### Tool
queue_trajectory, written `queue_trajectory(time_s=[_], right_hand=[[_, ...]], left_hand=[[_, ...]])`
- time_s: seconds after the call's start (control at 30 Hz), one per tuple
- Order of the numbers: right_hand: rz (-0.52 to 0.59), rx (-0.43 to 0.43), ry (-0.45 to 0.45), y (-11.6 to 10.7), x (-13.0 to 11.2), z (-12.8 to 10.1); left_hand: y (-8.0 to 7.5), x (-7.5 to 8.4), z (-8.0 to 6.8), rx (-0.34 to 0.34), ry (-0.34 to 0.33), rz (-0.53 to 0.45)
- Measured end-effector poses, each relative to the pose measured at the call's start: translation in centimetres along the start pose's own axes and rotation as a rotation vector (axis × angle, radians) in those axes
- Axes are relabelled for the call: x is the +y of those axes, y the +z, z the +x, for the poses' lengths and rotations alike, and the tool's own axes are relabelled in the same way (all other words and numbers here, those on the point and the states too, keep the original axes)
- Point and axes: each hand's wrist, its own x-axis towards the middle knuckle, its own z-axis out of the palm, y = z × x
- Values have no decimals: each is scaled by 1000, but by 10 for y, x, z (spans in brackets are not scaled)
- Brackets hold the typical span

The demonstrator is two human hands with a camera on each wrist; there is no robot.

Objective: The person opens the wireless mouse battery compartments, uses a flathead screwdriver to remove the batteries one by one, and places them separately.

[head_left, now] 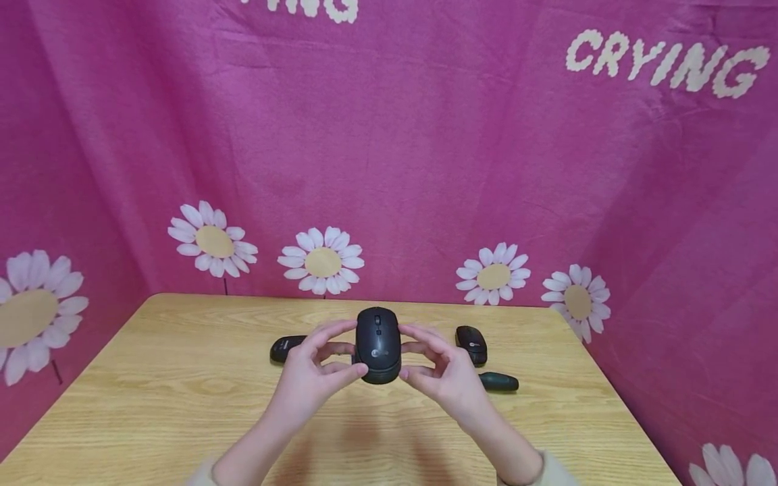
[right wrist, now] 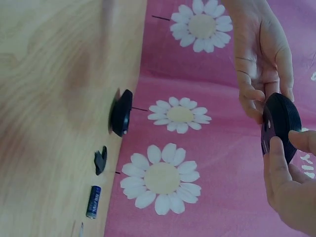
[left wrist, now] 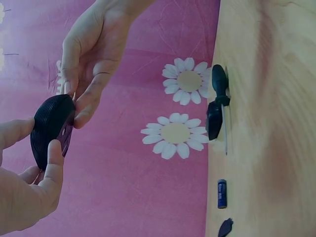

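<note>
A black computer mouse (head_left: pixel 378 341) is held up above the table between both hands, its top with the scroll wheel facing the head camera. On its left side, the left hand (head_left: pixel 313 371) pinches it between thumb and fingertips. The right hand (head_left: pixel 450 378) grips the opposite side the same way. Fine ribs run along the edge of the mouse (left wrist: pixel 48 121) in the left wrist view. In the right wrist view, the right hand's thumb and fingers (right wrist: pixel 279 163) press against its faces.
On the wooden table (head_left: pixel 200 391) lie a black mouse (head_left: pixel 286 348) at left and another dark mouse (head_left: pixel 471 341) at right. A green-handled screwdriver (left wrist: pixel 220 81), a blue battery (left wrist: pixel 222 193) and a small black piece (right wrist: pixel 100 160) lie there too. Pink flowered cloth (head_left: pixel 389 169) hangs behind.
</note>
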Motion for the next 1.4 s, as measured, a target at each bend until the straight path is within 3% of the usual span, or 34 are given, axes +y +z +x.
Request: queue_trajectory(time_s=[0.23,0.63,0.83,0.93,1.4], right_hand=[[-16,-21,-8,1,12,-9],[-39,-55,-19,3,44,-18],[-34,-40,-32,6,52,-23],[-49,-27,-35,8,55,-25],[-111,42,-8,16,59,-27]], left_hand=[[0,-11,-9,-22,-12,-18],[0,-42,-19,-80,13,59],[2,-54,-21,-53,-17,61],[3,-58,-22,-43,-36,63],[4,-66,-27,-60,0,62]])
